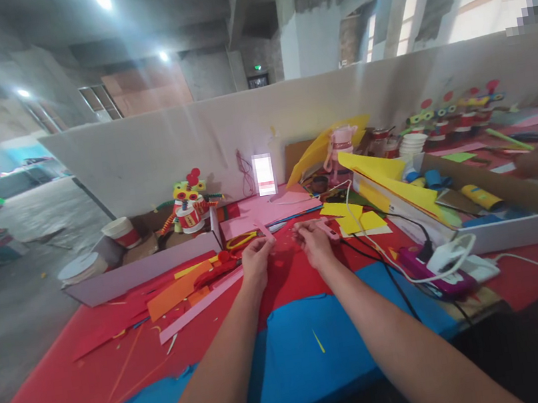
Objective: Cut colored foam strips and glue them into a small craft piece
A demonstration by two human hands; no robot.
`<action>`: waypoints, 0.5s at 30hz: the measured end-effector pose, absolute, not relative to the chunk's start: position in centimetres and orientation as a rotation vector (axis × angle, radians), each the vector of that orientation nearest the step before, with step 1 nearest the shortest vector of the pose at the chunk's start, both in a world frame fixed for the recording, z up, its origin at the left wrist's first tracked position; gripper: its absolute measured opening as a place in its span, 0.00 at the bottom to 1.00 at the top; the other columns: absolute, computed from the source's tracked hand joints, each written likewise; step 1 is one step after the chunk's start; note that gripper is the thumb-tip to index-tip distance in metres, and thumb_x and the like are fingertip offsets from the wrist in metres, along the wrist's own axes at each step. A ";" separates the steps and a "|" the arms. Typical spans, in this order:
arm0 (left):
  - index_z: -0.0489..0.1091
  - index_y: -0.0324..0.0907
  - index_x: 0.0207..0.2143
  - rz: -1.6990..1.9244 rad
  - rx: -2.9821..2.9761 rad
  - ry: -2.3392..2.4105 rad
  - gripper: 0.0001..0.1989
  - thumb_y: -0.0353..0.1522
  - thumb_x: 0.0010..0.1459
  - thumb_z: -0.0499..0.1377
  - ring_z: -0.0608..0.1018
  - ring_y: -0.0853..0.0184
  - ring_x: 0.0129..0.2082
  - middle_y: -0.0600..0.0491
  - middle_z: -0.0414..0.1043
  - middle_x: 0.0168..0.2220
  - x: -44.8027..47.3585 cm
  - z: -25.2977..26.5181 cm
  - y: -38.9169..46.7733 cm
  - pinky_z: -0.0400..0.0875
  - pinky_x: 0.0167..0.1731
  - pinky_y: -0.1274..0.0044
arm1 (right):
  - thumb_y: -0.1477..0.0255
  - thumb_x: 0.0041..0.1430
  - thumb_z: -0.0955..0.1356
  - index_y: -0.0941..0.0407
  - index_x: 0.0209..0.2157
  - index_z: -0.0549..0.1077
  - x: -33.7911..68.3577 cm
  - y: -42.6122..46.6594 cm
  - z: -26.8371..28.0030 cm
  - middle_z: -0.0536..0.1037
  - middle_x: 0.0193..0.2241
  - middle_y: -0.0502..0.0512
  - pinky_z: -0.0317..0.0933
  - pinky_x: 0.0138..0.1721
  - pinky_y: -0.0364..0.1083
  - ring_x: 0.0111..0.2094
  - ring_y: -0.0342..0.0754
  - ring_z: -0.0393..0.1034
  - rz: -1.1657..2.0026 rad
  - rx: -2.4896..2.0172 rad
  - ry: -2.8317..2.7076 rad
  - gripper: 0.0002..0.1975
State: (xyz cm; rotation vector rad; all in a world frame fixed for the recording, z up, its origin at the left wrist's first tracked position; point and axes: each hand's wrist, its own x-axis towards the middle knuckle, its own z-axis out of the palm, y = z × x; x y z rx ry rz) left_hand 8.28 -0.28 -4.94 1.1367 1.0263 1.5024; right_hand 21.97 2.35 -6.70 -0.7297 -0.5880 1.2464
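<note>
My left hand (256, 259) is closed in a pinch on a narrow pink paper strip (264, 230), which stands up from the fingertips. Across a small gap, my right hand (314, 243) has its fingers drawn together; whatever they may hold is too small to make out. Right beside that hand lies a pink device with a dark patch (328, 229), partly hidden by it. Yellow-handled scissors (242, 240) rest just beyond my left hand. Pink paper sheets (270, 209) lie behind both hands, and a long pink strip (198, 307) is to the left.
Orange paper (174, 294) lies left, yellow pieces (357, 220) right. A box (157, 266) with a paper-cup figure (191, 216) stands at left. Cables run to a purple power strip (424, 272) before another box (526, 230). Blue sheets (307, 357) cover the front edge.
</note>
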 end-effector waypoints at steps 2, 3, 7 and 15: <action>0.72 0.38 0.23 1.478 1.094 0.952 0.12 0.37 0.41 0.69 0.67 0.75 0.19 0.57 0.68 0.18 8.3 -4.9 -0.3 0.60 0.22 0.81 | 0.66 0.37 0.76 0.55 0.25 0.69 21.1 1.7 -6.7 0.75 0.21 0.46 0.69 0.31 0.45 0.24 0.43 0.71 1.438 -0.688 -0.677 0.15; 0.72 0.38 0.23 1.464 1.068 0.927 0.13 0.36 0.40 0.69 0.67 0.75 0.19 0.56 0.69 0.19 8.4 -4.9 -0.3 0.61 0.23 0.81 | 0.65 0.38 0.76 0.55 0.25 0.68 20.7 1.4 -6.7 0.76 0.21 0.47 0.69 0.32 0.46 0.25 0.44 0.73 1.511 -0.660 -0.736 0.16; 0.72 0.38 0.23 1.438 0.999 0.909 0.14 0.37 0.37 0.70 0.69 0.74 0.19 0.55 0.71 0.20 8.4 -4.8 -0.3 0.62 0.22 0.81 | 0.62 0.38 0.77 0.55 0.28 0.71 19.9 0.6 -6.5 0.78 0.24 0.50 0.70 0.35 0.49 0.29 0.47 0.75 1.605 -0.592 -0.831 0.18; 0.72 0.37 0.23 1.443 1.053 0.969 0.15 0.38 0.37 0.70 0.69 0.73 0.18 0.54 0.70 0.19 8.2 -5.2 -0.1 0.63 0.22 0.80 | 0.66 0.34 0.79 0.55 0.26 0.72 20.3 0.8 -6.9 0.78 0.23 0.49 0.71 0.35 0.48 0.27 0.45 0.74 1.639 -0.598 -0.760 0.17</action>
